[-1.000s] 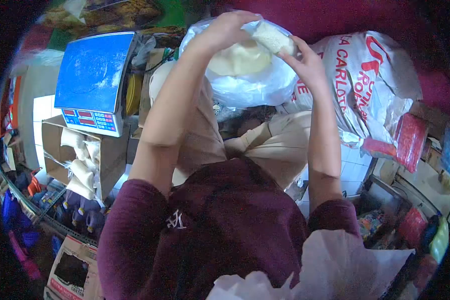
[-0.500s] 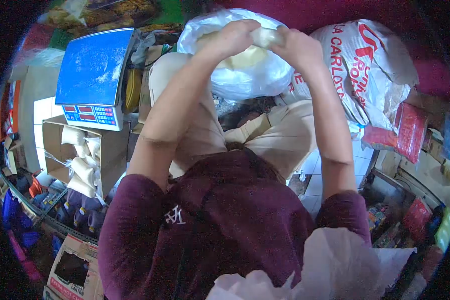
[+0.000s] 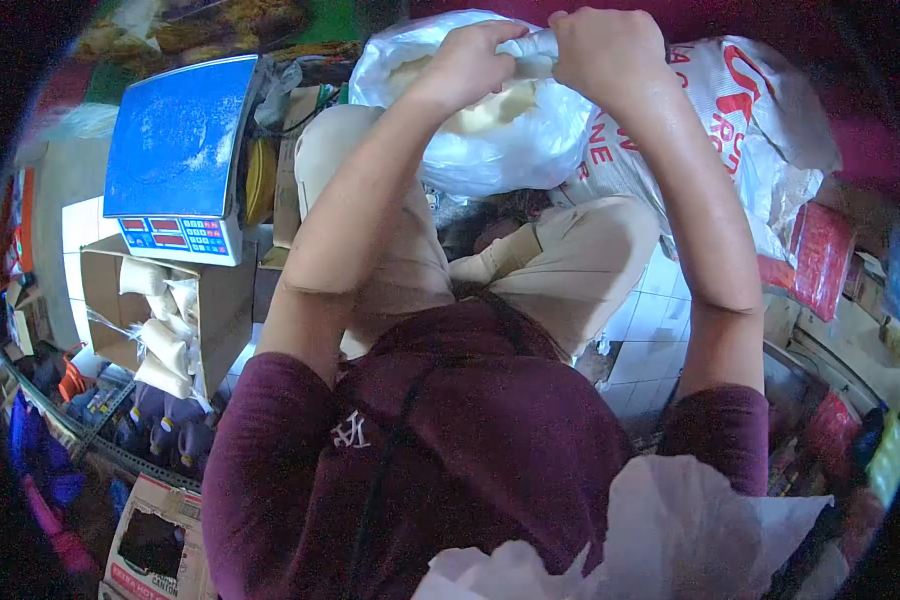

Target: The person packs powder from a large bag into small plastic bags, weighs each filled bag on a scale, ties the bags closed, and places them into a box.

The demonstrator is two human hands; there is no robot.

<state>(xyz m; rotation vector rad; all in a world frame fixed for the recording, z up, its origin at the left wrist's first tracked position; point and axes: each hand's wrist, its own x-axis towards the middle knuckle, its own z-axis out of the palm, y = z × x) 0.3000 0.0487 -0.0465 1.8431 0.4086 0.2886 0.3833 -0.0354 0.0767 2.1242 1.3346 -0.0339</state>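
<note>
My left hand (image 3: 470,68) and my right hand (image 3: 610,52) are both closed on a small clear plastic bag (image 3: 535,48) stretched between them. The fingers of each hand are bent around its ends, and what the bag contains is hard to make out. Below them, a large white translucent plastic bag (image 3: 490,165) stands open, with pale, powdery or grainy stuff (image 3: 495,110) inside. It rests just beyond my crossed legs. Beside it, under my right forearm, lies a big white woven sack (image 3: 710,85) with red lettering.
At left, a digital scale (image 3: 175,140) with a blue platform stands by a cardboard box (image 3: 228,310) holding several filled small bags (image 3: 160,350). A red package (image 3: 820,260) lies at right. White paper or plastic (image 3: 690,520) juts up near my torso.
My right hand has risen and its elbow has swung outward to the right. The small bag between my hands has moved up slightly and looks more stretched.
</note>
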